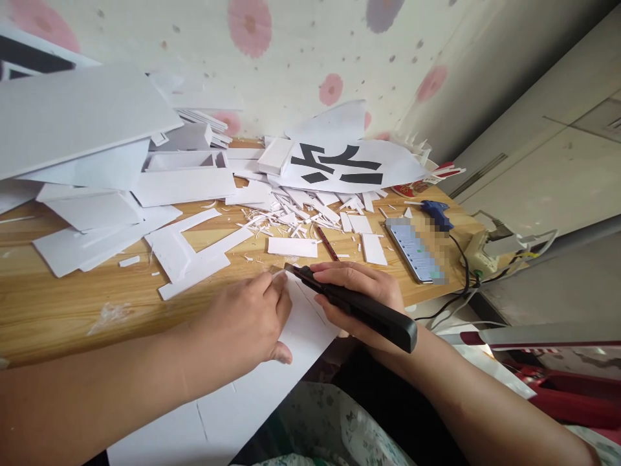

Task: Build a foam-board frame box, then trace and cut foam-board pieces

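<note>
Black knife (359, 304) in right hand (356, 288), left hand (247, 320) on 1 white sheet (305, 323).

We see a black utility knife (359, 304) over a plain white sheet (305, 330) on a light wood-grain table (72, 304). White offcuts (189, 252) and white boards (72, 123) lie about, and one white paper (339, 165) bears a bold black character. The glue gun (436, 210) is blue with a black cord. The wall (291, 52) is cream, speckled grey with pink blotches. Below, a fabric (330, 427) shows a pale floral print.
</note>
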{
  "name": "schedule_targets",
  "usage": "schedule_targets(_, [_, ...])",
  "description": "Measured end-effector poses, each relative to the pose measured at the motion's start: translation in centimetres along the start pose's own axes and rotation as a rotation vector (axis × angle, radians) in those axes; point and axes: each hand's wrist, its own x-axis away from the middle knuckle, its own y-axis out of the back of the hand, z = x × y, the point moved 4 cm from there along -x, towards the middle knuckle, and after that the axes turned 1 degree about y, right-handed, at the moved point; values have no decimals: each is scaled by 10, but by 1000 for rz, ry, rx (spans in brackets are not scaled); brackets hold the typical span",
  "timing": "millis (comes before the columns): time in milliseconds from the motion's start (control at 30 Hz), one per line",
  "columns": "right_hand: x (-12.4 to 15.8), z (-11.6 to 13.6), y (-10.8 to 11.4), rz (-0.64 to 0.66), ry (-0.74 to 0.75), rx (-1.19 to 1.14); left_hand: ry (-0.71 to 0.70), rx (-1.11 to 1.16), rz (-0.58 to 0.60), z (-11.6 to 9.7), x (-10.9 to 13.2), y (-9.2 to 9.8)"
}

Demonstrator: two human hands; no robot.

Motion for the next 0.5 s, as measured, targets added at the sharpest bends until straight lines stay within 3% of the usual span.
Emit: schedule_targets(500, [-1,8,5,71,73,114,66,46,46,0,-3,3])
